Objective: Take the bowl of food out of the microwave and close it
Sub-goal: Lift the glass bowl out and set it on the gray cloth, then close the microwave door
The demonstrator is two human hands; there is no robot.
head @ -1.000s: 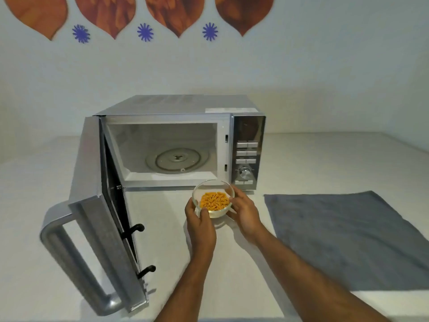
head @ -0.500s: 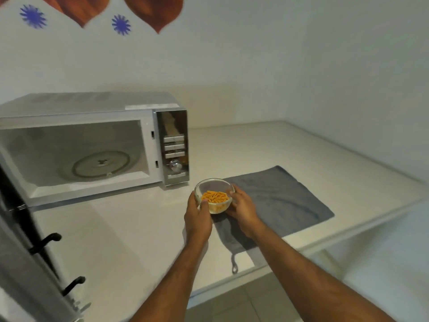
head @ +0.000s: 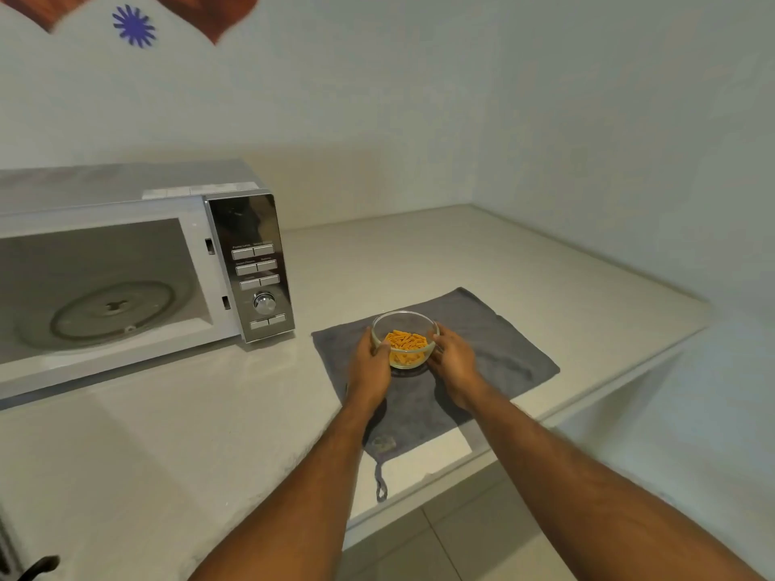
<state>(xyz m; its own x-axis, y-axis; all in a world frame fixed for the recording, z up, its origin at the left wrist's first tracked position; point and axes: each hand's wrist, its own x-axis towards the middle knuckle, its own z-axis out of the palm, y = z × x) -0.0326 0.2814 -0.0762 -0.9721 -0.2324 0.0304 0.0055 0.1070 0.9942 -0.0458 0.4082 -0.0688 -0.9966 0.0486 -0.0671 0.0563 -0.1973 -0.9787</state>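
Head view shows 2 bare hands around 1 clear glass bowl [head: 404, 338] that holds orange pasta-like pieces [head: 404, 343]. Left hand [head: 371, 366] is wrapped against the bowl's left wall, thumb over the rim; right hand [head: 455, 359] presses the right wall, fingers curled round the far side. Both hands grip the bowl between them. Bowl sits over the middle of a grey cloth [head: 495, 350]; whether its base rests on the cloth or hangs just above it cannot be told, as the hands cover the lower edge.

Cloth lies flat on a pale counter [head: 419, 262], its near corner reaching the counter's front edge, with 1 small loop [head: 380, 482] hanging over that edge. Tiled floor [head: 461, 538] shows below.

Microwave [head: 176, 253] stands on the counter well left of the bowl, apart from the cloth. Its cavity is open to view, with 1 glass turntable [head: 111, 308] inside and nothing on it. Control panel [head: 251, 266] on its right side carries rows of buttons and 1 round knob [head: 264, 303]. Door itself is out of frame except for a dark latch hook [head: 40, 566] at the lower left corner. Wall behind carries 1 blue flower sticker [head: 134, 26] and brown leaf shapes [head: 209, 10].
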